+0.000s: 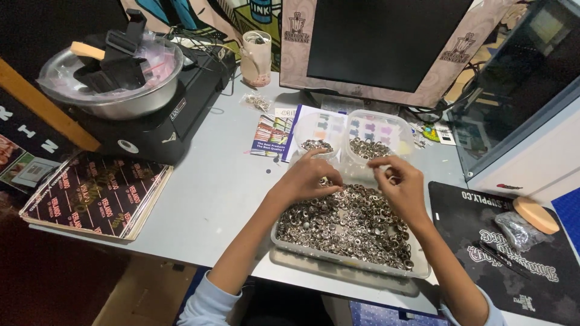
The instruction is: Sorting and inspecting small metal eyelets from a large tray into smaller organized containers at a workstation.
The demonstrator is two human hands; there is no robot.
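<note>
A clear plastic tray (284, 241) heaped with several small silver metal rings (344, 226) sits at the table's front edge. My left hand (305, 176) rests on the pile's far left, fingers curled over some rings. My right hand (402, 184) hovers over the far right of the pile, fingertips pinched on a small ring. Just beyond stand two small clear tubs: the left tub (318, 130) holds a few rings, the right tub (374, 136) holds more.
A monitor (386, 42) stands at the back. A black machine (151, 115) with a metal bowl (115, 99) is at the left, a flat box (96, 196) in front of it. A black mat (513, 253) with a tan block lies at the right. Leaflets (275, 136) lie mid-table.
</note>
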